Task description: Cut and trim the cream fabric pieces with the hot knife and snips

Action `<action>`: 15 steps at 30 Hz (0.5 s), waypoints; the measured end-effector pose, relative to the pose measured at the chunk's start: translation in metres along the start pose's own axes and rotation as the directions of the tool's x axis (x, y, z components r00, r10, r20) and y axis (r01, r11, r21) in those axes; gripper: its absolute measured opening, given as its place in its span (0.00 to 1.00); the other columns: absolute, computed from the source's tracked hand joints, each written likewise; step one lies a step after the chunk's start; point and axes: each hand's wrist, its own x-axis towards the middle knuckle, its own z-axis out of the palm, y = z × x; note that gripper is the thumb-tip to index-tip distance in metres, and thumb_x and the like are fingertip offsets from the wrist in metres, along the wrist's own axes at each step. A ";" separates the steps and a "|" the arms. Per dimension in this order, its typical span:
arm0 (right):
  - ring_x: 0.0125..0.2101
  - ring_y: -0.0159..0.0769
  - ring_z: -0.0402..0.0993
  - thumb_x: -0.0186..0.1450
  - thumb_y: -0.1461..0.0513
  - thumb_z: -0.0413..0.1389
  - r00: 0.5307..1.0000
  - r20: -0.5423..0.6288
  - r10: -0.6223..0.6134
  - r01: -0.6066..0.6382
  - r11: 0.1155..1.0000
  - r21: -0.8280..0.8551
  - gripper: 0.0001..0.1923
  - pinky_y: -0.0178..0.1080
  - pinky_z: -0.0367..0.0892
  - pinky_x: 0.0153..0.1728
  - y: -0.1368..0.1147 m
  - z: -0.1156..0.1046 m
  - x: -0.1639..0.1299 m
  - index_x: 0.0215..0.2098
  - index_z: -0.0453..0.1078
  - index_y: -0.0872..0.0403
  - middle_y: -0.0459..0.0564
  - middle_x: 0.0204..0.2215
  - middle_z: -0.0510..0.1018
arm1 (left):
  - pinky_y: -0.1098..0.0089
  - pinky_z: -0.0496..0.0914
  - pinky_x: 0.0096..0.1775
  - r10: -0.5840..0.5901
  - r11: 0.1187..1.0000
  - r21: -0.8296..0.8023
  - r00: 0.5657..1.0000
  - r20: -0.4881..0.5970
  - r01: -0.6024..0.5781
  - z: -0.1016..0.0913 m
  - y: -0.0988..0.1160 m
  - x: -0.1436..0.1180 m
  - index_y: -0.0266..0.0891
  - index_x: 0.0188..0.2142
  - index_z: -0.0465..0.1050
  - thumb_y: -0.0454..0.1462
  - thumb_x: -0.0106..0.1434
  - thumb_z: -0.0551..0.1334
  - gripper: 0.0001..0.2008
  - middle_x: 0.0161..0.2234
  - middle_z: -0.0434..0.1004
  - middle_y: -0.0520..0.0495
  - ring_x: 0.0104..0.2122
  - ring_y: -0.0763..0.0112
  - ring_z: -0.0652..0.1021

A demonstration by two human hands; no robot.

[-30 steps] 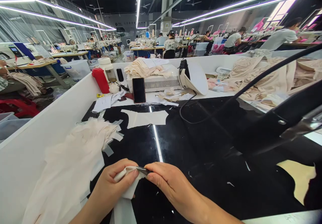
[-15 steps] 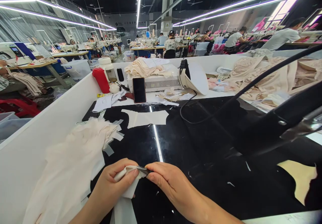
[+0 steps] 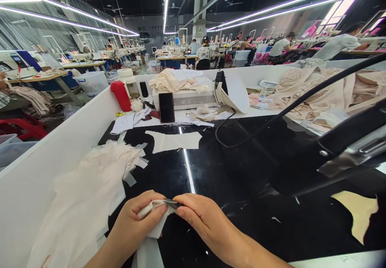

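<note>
Between the thumb and fingers of my left hand (image 3: 137, 215), a piece of off-white fabric (image 3: 157, 228) is pinched and folded over. My right hand (image 3: 205, 221) is closed around small dark thread snips (image 3: 171, 203); most of their body is hidden in the fist. Their tip meets the fabric's edge right beside my left thumb. The two hands nearly touch, above the black tabletop (image 3: 241, 179). A pale strip (image 3: 147, 254) hangs or lies below the left hand.
A heap of cream fabric pieces (image 3: 87, 191) lies to the left, along the white side wall (image 3: 54, 143). Ahead are a cut piece (image 3: 176, 141), a phone (image 3: 167, 108) and a red cup (image 3: 120, 96). A black arm-like object (image 3: 340, 151) and cable (image 3: 289, 109) cross the right side.
Both hands and the fabric stay almost in place, with only a slight shift at the snips. The black object on the right has shifted a little to the left and down.
</note>
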 end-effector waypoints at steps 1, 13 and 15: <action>0.34 0.33 0.69 0.78 0.46 0.45 1.000 -0.003 -0.002 0.002 1.000 -0.005 0.22 0.37 0.62 0.37 0.000 0.000 0.000 0.41 0.73 0.50 0.43 0.33 0.75 | 0.75 0.72 0.26 0.008 1.000 0.010 1.000 0.005 -0.008 0.000 -0.001 0.000 0.42 0.32 0.81 0.52 0.63 0.66 0.17 0.29 0.72 0.50 0.25 0.72 0.69; 0.33 0.32 0.70 0.78 0.46 0.45 1.000 -0.026 -0.007 0.006 1.000 -0.028 0.23 0.36 0.62 0.37 0.005 0.002 0.000 0.42 0.75 0.49 0.43 0.33 0.76 | 0.72 0.66 0.32 0.119 0.985 0.123 0.993 -0.010 -0.117 -0.002 0.001 0.002 0.44 0.31 0.83 0.48 0.63 0.65 0.14 0.28 0.74 0.50 0.28 0.69 0.71; 0.33 0.32 0.69 0.78 0.46 0.45 1.000 -0.026 -0.007 0.006 1.000 -0.028 0.23 0.36 0.62 0.36 0.005 0.003 0.000 0.41 0.74 0.50 0.43 0.32 0.75 | 0.72 0.66 0.32 0.121 0.985 0.125 0.993 -0.008 -0.119 -0.001 0.002 0.001 0.44 0.31 0.83 0.48 0.63 0.65 0.13 0.28 0.74 0.50 0.28 0.70 0.71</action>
